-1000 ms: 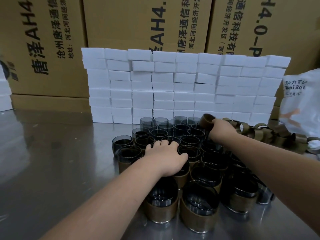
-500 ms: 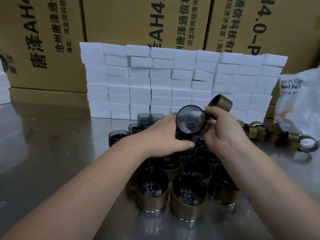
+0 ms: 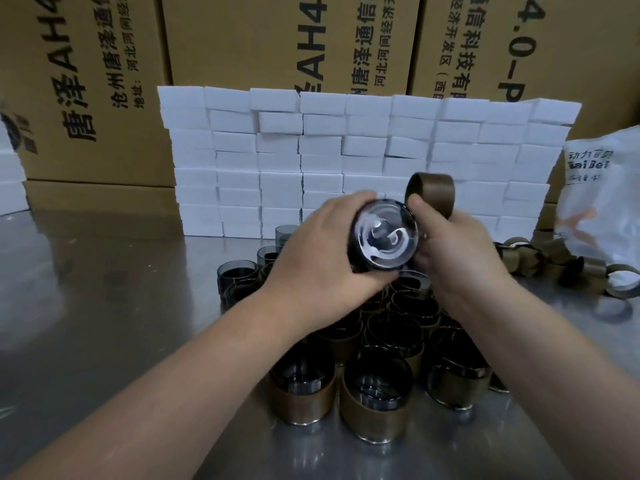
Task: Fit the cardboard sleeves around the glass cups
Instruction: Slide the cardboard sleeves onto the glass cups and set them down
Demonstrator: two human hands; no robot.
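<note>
Left hand [image 3: 325, 261] grips a smoked glass cup [image 3: 382, 237] tipped on its side, base toward the camera, above the cluster of cups [image 3: 377, 341] on the steel table [image 3: 104, 323]. Right hand [image 3: 457, 251] pinches a brown cardboard sleeve [image 3: 433, 192] just beside the cup's upper right edge. Loose sleeves [image 3: 568, 265] lie near a white bag [image 3: 602, 192].

This looks like a packing workshop or stockroom. Big printed shipping cartons [image 3: 277, 46] fill the top of the frame and small white boxes [image 3: 346, 161] stand stacked mid-frame. Below them, dozens of glass cups [image 3: 377, 375] and loose cardboard sleeves [image 3: 540, 261] crowd a steel worktable [image 3: 104, 323].
</note>
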